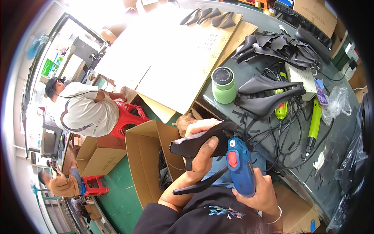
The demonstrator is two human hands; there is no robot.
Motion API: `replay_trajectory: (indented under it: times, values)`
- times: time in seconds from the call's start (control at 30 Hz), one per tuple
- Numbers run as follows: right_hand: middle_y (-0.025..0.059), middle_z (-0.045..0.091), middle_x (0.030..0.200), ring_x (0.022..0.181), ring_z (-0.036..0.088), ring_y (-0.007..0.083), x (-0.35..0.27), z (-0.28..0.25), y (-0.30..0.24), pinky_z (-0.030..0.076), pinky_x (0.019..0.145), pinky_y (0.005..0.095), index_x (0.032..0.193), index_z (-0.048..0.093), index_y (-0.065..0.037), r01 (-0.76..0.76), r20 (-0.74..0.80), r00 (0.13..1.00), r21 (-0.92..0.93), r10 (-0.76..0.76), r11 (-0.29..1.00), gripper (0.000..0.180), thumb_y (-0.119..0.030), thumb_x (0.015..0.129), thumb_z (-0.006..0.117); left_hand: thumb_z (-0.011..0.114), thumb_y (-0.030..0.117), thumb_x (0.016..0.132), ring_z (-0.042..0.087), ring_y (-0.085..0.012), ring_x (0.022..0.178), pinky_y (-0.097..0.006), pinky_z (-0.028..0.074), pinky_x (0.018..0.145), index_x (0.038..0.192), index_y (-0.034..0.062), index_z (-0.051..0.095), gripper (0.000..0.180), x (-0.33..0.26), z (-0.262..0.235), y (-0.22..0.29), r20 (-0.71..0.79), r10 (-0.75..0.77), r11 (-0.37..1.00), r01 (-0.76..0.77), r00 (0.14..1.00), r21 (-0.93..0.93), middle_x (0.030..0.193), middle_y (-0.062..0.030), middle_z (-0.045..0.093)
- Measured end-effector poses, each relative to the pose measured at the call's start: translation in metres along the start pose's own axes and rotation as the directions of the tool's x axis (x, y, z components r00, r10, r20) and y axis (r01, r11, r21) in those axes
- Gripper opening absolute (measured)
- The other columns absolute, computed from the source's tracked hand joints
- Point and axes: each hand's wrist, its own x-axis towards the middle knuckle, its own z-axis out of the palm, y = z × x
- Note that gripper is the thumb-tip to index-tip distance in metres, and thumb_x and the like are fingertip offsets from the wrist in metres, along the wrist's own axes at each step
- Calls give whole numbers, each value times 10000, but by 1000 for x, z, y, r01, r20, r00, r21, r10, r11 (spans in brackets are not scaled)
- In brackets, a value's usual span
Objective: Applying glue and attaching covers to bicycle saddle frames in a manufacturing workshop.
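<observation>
My left hand (203, 153) grips a black bicycle saddle cover (194, 142), its thumb lying on the near side. A long curved black strip (202, 185) hangs below it; where the strip joins is hidden. Wrapped round the body of a blue handheld power cutter (242, 175) with a red button is my right hand (261, 194). The tool's head meets the right end of the cover, and its blade is hidden there. Two dark saddle pieces (265, 93) lie on the grey table (233, 117) beyond the tool.
A green bottle (224, 87) stands left of the saddle pieces. Green handheld tools (314, 123), cables, scraps and a plastic bag (337, 105) cover the table's right. An open cardboard box (142, 167) is at my left. Two people sit on red stools, one (83, 107) nearer.
</observation>
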Motion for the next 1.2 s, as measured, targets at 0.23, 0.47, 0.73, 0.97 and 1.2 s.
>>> replay_trajectory:
  times: [0.23,0.47,0.73,0.97,1.2]
  values:
    - [122,564,603,529,587,296,-2,-1,3,453,511,348,916,458,3,72,-30,997,-175,-78,982,496,-118,551,773,562,54,802,518,-160,983,-295,406,873,1052,9,510,260,3,-3,22,33,-182,972,175,983,155,1050,-105,551]
    - [120,565,618,541,582,307,-5,0,3,456,538,359,915,455,2,56,-31,997,-323,-70,945,467,-123,577,753,544,-39,791,523,-89,879,-208,412,773,1026,0,534,238,14,6,47,44,-372,863,328,927,384,946,-28,549]
    - [104,553,579,521,580,286,-4,1,2,451,522,337,909,475,12,113,6,993,-198,-114,974,478,-153,562,761,528,-63,769,548,-110,842,-237,432,759,1024,4,516,264,16,-7,35,338,-336,889,178,879,421,912,-49,573]
    - [110,556,581,515,580,291,-2,-3,-3,454,510,340,894,481,8,147,14,989,-159,-146,976,463,-138,554,759,561,-33,745,598,-303,829,-336,459,734,964,-7,536,222,24,-21,24,493,-467,777,75,734,625,887,-141,576]
    - [118,612,694,623,636,263,9,-14,-10,499,596,328,941,494,-1,-48,-259,966,-74,28,996,467,-144,602,781,610,136,728,582,-266,814,-336,429,728,1075,57,438,395,8,-17,8,621,-673,738,316,401,596,848,-134,567]
